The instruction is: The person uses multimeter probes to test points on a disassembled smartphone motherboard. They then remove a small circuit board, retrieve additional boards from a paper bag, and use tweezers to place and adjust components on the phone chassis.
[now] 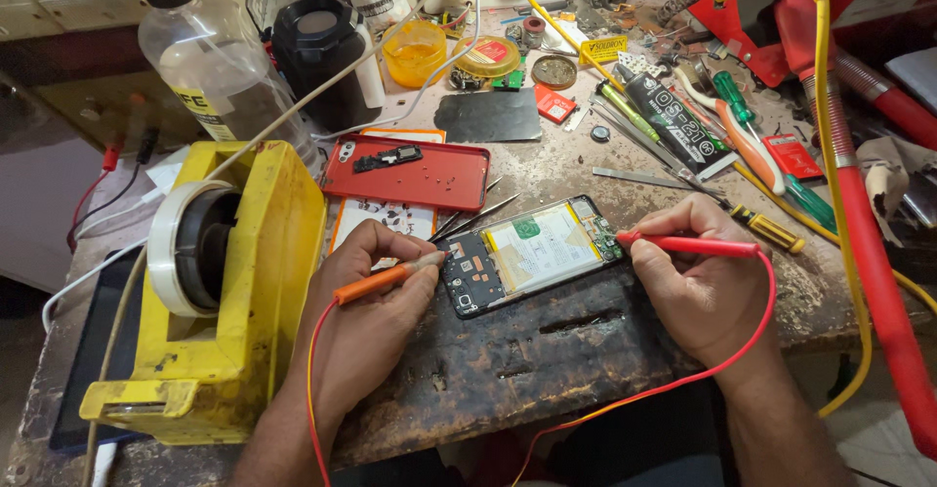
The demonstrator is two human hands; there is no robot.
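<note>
Both probe tips are too small to make out against the opened phone (532, 253). Left hand (376, 287) pinches an orange probe (386, 277), right hand (698, 272) a red probe (688, 245); the red tray (468, 180) holds a small black part (387, 159).

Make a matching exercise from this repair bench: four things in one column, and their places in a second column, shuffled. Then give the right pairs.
Things:
1. orange probe
2. red probe
3. red back cover
4. yellow tape dispenser

Places:
A. far left of the bench, beside the left hand
B. in the right hand, tip on the right end of the opened phone
C. flat on the bench behind the phone
D. in the left hand, tip on the phone's left end

Pairs: 1-D, 2-B, 3-C, 4-A
</note>
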